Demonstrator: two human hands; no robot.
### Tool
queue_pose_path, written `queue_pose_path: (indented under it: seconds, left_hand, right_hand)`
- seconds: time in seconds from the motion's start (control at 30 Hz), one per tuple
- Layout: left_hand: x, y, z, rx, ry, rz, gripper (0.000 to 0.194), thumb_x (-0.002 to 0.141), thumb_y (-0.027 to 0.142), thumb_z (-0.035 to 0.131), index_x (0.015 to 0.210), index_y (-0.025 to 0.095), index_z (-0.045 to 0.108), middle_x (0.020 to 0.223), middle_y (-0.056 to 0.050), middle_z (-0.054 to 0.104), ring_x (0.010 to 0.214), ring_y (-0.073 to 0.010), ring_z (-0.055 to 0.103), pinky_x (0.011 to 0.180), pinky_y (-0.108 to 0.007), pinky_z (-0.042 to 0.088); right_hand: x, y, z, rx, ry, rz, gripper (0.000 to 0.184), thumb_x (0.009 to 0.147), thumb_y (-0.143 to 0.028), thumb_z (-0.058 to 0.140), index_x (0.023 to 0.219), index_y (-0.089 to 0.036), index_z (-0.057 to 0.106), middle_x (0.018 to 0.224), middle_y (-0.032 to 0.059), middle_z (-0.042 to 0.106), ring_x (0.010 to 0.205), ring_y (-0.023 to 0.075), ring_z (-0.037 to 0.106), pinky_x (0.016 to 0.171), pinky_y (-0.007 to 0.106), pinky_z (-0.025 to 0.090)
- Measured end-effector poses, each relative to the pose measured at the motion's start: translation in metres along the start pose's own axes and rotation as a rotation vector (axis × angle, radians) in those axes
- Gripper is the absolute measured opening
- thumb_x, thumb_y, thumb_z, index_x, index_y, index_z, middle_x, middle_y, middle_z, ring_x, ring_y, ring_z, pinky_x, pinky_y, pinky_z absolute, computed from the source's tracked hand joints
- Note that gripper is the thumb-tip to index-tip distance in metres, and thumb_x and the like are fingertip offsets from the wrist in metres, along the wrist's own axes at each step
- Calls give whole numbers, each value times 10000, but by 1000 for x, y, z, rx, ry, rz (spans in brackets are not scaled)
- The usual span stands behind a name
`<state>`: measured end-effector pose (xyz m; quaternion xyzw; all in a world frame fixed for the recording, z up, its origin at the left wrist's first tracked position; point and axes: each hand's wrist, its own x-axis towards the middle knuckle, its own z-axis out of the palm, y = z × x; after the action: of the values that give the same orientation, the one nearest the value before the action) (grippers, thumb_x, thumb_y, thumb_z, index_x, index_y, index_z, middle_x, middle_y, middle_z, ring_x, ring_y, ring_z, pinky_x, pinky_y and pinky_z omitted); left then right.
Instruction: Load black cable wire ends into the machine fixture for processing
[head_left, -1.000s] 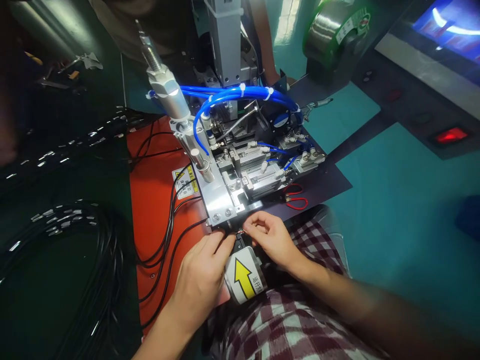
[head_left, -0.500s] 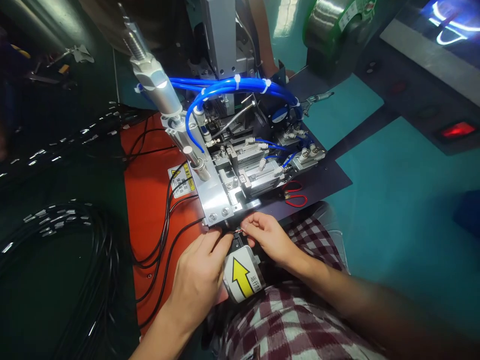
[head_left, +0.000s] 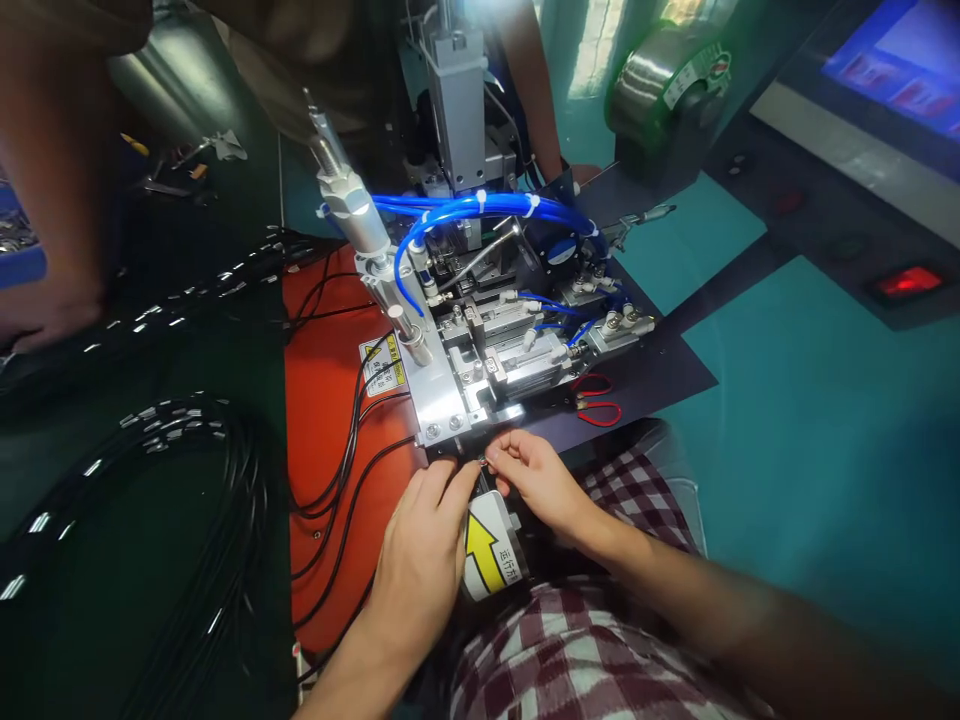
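At the near end of a machine with a silver metal plate (head_left: 435, 385), my two hands work almost fingertip to fingertip. My left hand (head_left: 424, 530) is closed, its thumb and fingers bent at the machine's lower front edge; what they hold is hidden. My right hand (head_left: 532, 475) pinches with thumb and forefinger at a tiny shiny piece (head_left: 483, 462), too small to name. Just below the fingers is a white label with a yellow arrow (head_left: 484, 555) on a rounded housing. Several black cables (head_left: 349, 440) run over the red base (head_left: 322, 580) left of my left hand.
Blue air tubes (head_left: 487, 205) arch over the machine. Red-handled snips (head_left: 600, 412) lie at its right. A coil of black cable (head_left: 247, 500) lies on the left. A co-worker's hand (head_left: 56, 310) rests beyond it. A wire spool (head_left: 667, 85) and a screen (head_left: 900, 70) stand at the back right.
The view has shifted a little, so the machine appears further right and lower. A co-worker's arm and hand now show at the left. My hands keep nearly the same pinch at the machine's front.
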<state>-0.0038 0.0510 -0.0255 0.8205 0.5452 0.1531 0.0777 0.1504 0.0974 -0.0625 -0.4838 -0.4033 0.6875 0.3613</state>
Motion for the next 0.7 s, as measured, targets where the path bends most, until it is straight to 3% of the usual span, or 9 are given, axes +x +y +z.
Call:
queue_pose_path:
  seconds: [0.23, 0.37, 0.5, 0.6, 0.7]
  left_hand:
    - [3, 7, 7, 96, 37, 18, 367, 857, 46, 398, 1173, 114, 571, 1040, -135, 619, 891, -240, 571, 691, -335, 549]
    - [3, 9, 10, 109, 69, -6, 347, 871, 73, 398, 1159, 130, 583, 996, -121, 608, 866, -238, 558, 719, -359, 537]
    - [-21, 16, 9, -27, 98, -162, 406, 916, 130, 385, 1306, 181, 487, 1160, -124, 549, 1062, -247, 527, 877, -399, 494]
    - [-47, 22, 9, 71, 87, -332, 526, 930, 228, 418, 1445, 231, 311, 1280, -147, 501, 1142, -313, 478, 909, -508, 439]
    - [-62, 20, 9, 181, 31, -428, 561, 927, 255, 431, 1466, 260, 275, 1291, -152, 498, 1133, -349, 474, 882, -557, 421]
  right_hand:
    - [1, -5, 5, 91, 27, 102, 237, 721, -377, 629, 658, -181, 511, 525, -65, 485, 487, 91, 429, 527, 246, 307]
    - [1, -8, 5, 133, -20, 147, 294, 680, -424, 637, 617, -175, 496, 579, -50, 479, 500, 82, 403, 530, 243, 295]
    - [0, -8, 2, 140, -42, 145, 293, 669, -414, 655, 620, -162, 515, 580, -45, 478, 525, 82, 382, 553, 241, 272]
    - [-1, -6, 1, 141, -38, 137, 269, 689, -396, 647, 657, -156, 530, 605, -42, 495, 540, 83, 393, 577, 244, 281]
    - [0, -5, 1, 141, -35, 125, 263, 692, -391, 651, 670, -157, 534, 621, -41, 502, 546, 84, 400, 582, 246, 287]
